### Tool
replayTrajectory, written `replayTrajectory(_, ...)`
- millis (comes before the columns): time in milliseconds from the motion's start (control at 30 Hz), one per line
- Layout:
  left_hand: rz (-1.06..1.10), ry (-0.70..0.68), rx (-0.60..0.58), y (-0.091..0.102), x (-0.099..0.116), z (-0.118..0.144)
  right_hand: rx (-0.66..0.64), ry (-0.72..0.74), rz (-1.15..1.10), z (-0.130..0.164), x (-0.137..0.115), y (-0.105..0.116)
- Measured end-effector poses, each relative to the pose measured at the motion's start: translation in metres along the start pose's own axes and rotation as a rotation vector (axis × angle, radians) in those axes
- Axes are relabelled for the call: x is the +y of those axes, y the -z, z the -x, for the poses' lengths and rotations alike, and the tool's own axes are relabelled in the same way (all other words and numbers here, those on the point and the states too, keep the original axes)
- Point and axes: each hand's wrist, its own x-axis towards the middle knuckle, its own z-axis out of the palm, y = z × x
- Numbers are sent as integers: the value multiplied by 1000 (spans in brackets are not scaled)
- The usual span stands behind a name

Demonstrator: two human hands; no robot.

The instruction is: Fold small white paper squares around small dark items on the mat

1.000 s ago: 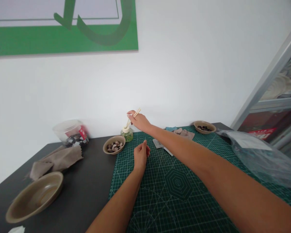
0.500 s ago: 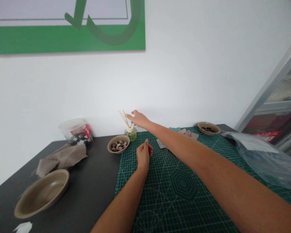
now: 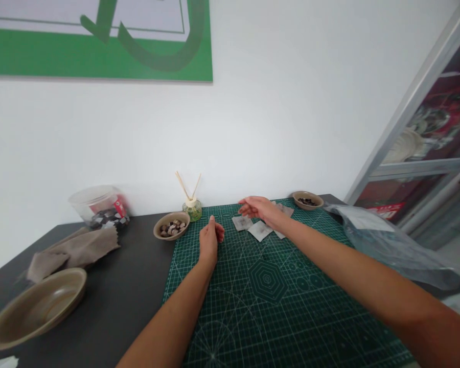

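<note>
My left hand [image 3: 210, 239] rests on its side over the green cutting mat [image 3: 230, 276], thumb up and fingers loosely curled. Nothing shows in it. Close by on its left stands a tan bowl [image 3: 157, 228] of brown and whitish pieces. A reed diffuser [image 3: 192, 208] with thin sticks is behind that hand, near the wall. My right hand [image 3: 258, 208] hovers palm down, its fingers slightly bent and apart, with no object visible in them. Small grey cloth-like squares [image 3: 260, 231] lie beneath and beside it, partly covered by the hand and forearm.
A second tan bowl [image 3: 307, 194] with dark pieces sits at the back right, beside a clear plastic bag [image 3: 387, 248]. At left are a plastic tub [image 3: 99, 202], a brown cloth [image 3: 78, 249] and a larger bowl [image 3: 74, 286]. A wall closes off the back.
My right hand has come away from the diffuser sticks, moving right and down to the grey squares. The left hand has stayed over the mat. The camera view has turned slightly right.
</note>
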Motion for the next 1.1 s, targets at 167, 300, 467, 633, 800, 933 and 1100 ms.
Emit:
replayTrajectory(167,-22,-15,-23,-1,2,3,119,62,111,36,34,54)
replayTrajectory(300,-71,-34,-32,-1,3,5,202,152,193,48,56,84)
replayTrajectory(467,-154,-72,-32,-2,7,7,328,240,305,57,68,94)
replayTrajectory(633,-254,-125,-44,-3,12,10,324,366,604,69,66,97)
replayTrajectory(800,-374,-222,22,4,26,1,262,371,637,72,65,98)
replayTrajectory(933,-519,-250,100,23,50,-20,233,375,633,72,65,97)
replayTrajectory(1100,-832,-223,228,72,89,-51,247,400,620,72,63,98)
